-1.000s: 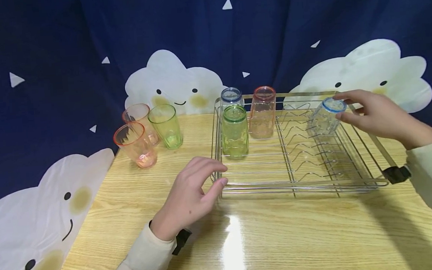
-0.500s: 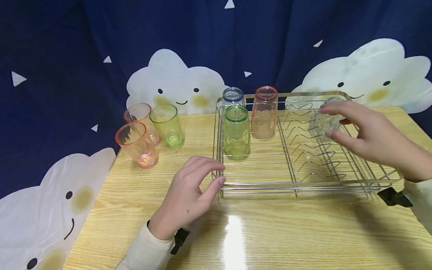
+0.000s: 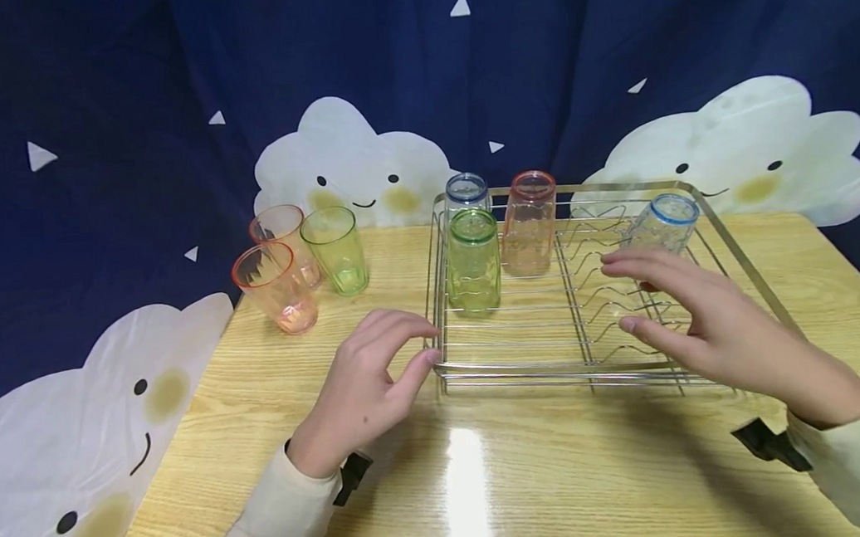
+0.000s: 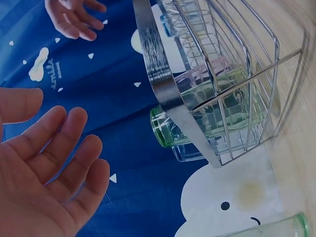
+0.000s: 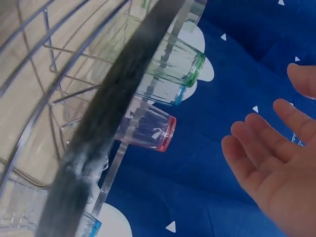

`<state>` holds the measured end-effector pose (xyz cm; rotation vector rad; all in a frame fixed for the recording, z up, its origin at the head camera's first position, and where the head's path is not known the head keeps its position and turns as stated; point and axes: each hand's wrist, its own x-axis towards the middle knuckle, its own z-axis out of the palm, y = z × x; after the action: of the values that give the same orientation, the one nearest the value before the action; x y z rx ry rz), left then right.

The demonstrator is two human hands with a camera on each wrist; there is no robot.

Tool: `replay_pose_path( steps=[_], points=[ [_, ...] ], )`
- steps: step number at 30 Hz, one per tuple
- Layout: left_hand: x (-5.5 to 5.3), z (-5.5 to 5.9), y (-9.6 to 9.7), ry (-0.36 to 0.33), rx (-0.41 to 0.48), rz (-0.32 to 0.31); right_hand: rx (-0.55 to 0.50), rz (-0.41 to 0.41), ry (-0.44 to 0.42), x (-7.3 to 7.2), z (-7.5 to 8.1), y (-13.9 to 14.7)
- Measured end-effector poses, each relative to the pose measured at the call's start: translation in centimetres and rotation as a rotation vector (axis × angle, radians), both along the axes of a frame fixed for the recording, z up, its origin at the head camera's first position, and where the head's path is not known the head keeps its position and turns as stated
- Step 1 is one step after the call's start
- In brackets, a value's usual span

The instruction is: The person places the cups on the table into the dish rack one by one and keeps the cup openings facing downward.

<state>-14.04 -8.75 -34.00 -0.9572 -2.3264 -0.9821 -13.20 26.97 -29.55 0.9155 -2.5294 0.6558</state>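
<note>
My right hand (image 3: 711, 328) hovers over the right front part of the wire dish rack (image 3: 527, 369), fingers spread and holding nothing. Behind it a clear glass with a blue rim (image 3: 663, 227) leans upside down in the rack. My left hand (image 3: 370, 381) is by the rack's left front corner, fingers loosely bent and nothing held; whether it touches the wire I cannot tell. Upside down at the rack's left stand a green glass (image 3: 473, 270), a dark-blue-rimmed glass (image 3: 467, 189) partly hidden behind it, and a pink glass (image 3: 529, 228). In the left wrist view the palm (image 4: 34, 187) is bare.
Left of the rack, upright on the wooden table (image 3: 549, 476), stand a green glass (image 3: 339, 254), an orange-rimmed glass (image 3: 278, 292) and a pinkish glass (image 3: 281, 229) partly behind it. A dark blue curtain (image 3: 535, 61) with clouds hangs behind.
My right hand has let go of the blue-rimmed glass and moved toward me and slightly left. The glass stays leaning in the rack. The left hand has barely moved.
</note>
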Motion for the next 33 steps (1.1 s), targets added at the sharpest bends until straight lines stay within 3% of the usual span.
replay_pose_path(
  steps=[9,14,22,28,33],
  points=[
    [-0.6,0.2,-0.8,0.048,0.018,0.016,0.019,-0.005,0.017,0.4,-0.8,0.2],
    [-1.0,0.6,-2.2,0.099,0.047,0.061,0.013,-0.009,0.017,0.5,-0.9,0.3],
    [-2.6,1.5,-6.0,0.138,0.089,0.212,-0.008,-0.014,0.009,0.7,-1.0,0.6],
    [-4.8,1.3,-8.3,0.091,0.062,0.338,-0.015,-0.012,0.007,0.8,-1.3,0.8],
    [-6.1,0.9,-9.1,0.043,0.039,0.391,-0.020,-0.020,-0.001,1.1,-1.4,0.9]
  ],
)
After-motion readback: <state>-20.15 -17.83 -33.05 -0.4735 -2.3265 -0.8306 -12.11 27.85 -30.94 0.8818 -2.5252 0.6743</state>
